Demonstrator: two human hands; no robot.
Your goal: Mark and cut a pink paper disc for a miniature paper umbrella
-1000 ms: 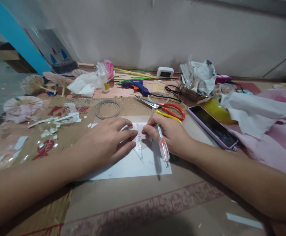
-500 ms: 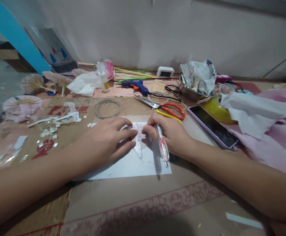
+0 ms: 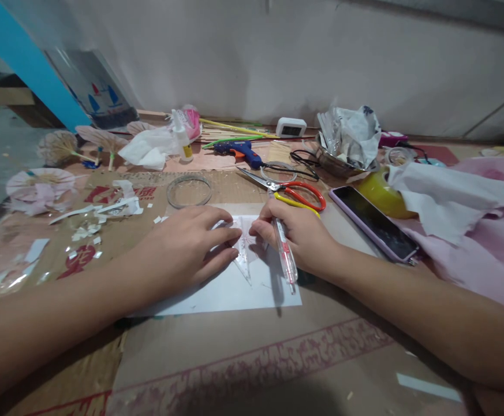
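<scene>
A sheet of white paper (image 3: 217,297) lies in front of me, with a clear triangular set square (image 3: 243,263) flat on it. My left hand (image 3: 191,240) rests palm down on the paper, its fingers spread and the fingertips over the set square. In my right hand (image 3: 299,234) is a clear pen (image 3: 286,257) with red markings, its clicker end leaning toward me. The pen's tip is hidden behind my fingers, close to the set square's right side. Faint lines show on the paper near there.
Beyond my hands lie scissors (image 3: 292,190), a grey tape ring (image 3: 189,190) and a blue glue gun (image 3: 238,151). A phone (image 3: 373,222) and yellow tape (image 3: 377,193) sit to the right. Paper scraps (image 3: 87,232) and round pleated fans (image 3: 39,184) are at left.
Almost nothing differs. Both hands, the pen and the set square keep their places, apart from a tiny shift of the whole view.
</scene>
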